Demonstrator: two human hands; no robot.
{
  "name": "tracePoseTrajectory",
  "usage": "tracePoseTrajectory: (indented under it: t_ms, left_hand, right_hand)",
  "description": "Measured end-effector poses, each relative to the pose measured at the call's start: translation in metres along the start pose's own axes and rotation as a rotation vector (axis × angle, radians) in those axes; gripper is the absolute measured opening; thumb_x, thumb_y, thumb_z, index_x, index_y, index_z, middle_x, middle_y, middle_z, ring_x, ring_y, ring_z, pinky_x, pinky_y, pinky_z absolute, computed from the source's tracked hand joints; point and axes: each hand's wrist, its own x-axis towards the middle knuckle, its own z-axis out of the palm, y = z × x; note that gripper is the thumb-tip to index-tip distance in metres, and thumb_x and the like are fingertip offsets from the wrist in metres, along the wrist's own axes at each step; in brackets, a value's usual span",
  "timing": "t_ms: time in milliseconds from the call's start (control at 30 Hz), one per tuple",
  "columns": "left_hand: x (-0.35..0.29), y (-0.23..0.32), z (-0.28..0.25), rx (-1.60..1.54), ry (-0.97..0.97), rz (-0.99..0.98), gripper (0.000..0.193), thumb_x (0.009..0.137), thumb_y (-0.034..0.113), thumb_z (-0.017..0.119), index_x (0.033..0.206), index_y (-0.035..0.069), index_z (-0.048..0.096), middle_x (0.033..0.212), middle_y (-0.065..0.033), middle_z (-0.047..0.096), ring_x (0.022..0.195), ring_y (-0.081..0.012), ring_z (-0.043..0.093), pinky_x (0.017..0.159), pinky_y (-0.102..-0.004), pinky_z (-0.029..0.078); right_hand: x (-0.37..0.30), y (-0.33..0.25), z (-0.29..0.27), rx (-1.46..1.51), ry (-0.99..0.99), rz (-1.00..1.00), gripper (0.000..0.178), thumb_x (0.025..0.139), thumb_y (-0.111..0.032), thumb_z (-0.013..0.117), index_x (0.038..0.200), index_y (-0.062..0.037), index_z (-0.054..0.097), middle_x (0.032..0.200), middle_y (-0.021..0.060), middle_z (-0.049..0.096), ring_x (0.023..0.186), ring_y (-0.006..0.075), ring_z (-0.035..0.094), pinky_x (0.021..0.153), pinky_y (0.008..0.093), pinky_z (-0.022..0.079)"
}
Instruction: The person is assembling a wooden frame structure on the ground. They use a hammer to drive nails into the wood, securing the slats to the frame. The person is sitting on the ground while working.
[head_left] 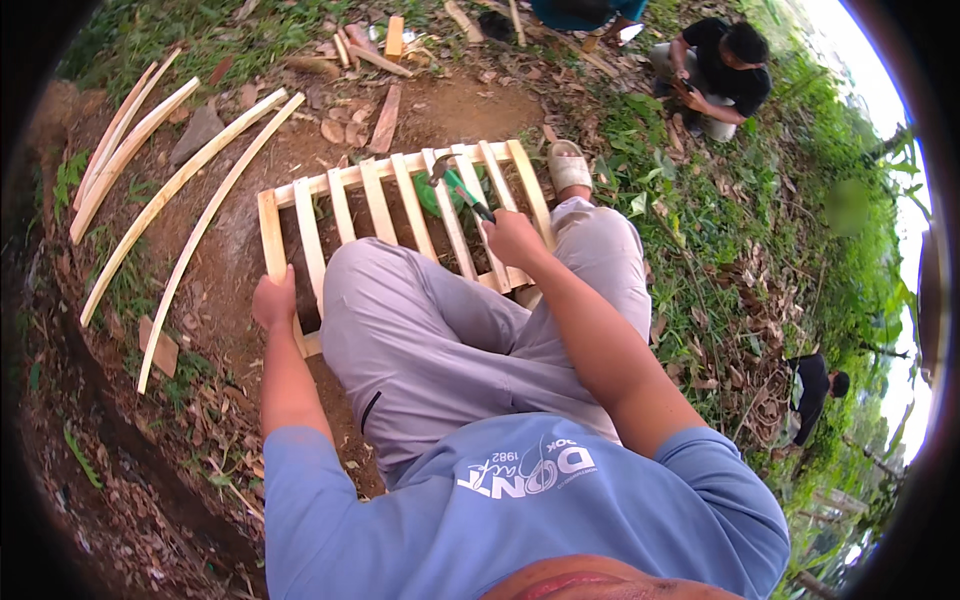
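A slatted wooden frame (372, 196) lies in front of my crossed legs, with pale slats set across two rails. My left hand (275, 298) is closed around the leftmost slat, near its lower half. In my right hand (512, 238) is a claw hammer (468, 193) with a green and black handle. Its metal head is over the slats toward the frame's right half. Beneath the slats there, a green item (430, 196) shows through; I cannot make out what it is. My knees hide part of the frame's near rail.
Several long wooden strips (185, 205) lie on the dirt at the left. Wood offcuts (387, 118) and a flat stone (198, 134) lie beyond the frame. A person in a black shirt (735, 75) is at the upper right, another person (815, 395) farther right. My sandalled foot (569, 165) borders the frame.
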Motion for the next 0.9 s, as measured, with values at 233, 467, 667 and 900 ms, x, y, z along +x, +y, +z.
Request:
tracePoseTrajectory:
  t_ms: [233, 467, 667, 900]
  left_hand:
    - [0.036, -0.054, -0.006, -0.551, 0.176, 0.037, 0.052, 0.111, 0.050, 0.054, 0.102, 0.000, 0.068, 0.092, -0.0201, 0.074, 0.085, -0.0407, 0.070, 0.083, -0.0493, 0.055]
    - [-0.030, -0.133, -0.053, -1.627, -0.198, -0.384, 0.023, 0.110, 0.007, 0.046, 0.124, -0.005, 0.060, 0.093, -0.0042, 0.058, 0.077, -0.0167, 0.056, 0.073, -0.0330, 0.051]
    - [-0.120, -0.142, -0.057, -1.552, -0.241, -0.515, 0.029, 0.111, -0.001, 0.046, 0.137, -0.011, 0.055, 0.119, -0.0191, 0.069, 0.113, -0.0312, 0.072, 0.104, -0.0411, 0.061]
    - [-0.140, -0.120, -0.065, -1.664, -0.242, -0.474, 0.023, 0.113, 0.002, 0.048, 0.132, -0.009, 0.055, 0.130, -0.0267, 0.069, 0.124, -0.0380, 0.072, 0.110, -0.0434, 0.060]
  right_hand:
    - [0.015, 0.017, 0.028, 0.003, 0.058, -0.062, 0.037, 0.106, -0.032, 0.063, 0.107, 0.0042, 0.071, 0.099, 0.0321, 0.074, 0.101, 0.0529, 0.070, 0.087, 0.0579, 0.053]
    - [0.042, 0.036, 0.050, -0.040, 0.091, -0.191, 0.038, 0.109, -0.031, 0.062, 0.095, 0.0042, 0.064, 0.069, 0.0149, 0.062, 0.057, 0.0277, 0.063, 0.058, 0.0481, 0.048]
    - [0.045, 0.019, 0.065, -0.001, 0.009, -0.153, 0.040, 0.109, -0.033, 0.062, 0.096, 0.0037, 0.066, 0.070, 0.0143, 0.064, 0.056, 0.0274, 0.062, 0.059, 0.0459, 0.050]
    - [0.030, 0.013, 0.072, -0.114, -0.006, -0.156, 0.039, 0.109, -0.032, 0.061, 0.099, 0.0049, 0.068, 0.075, 0.0194, 0.068, 0.064, 0.0333, 0.069, 0.063, 0.0488, 0.053]
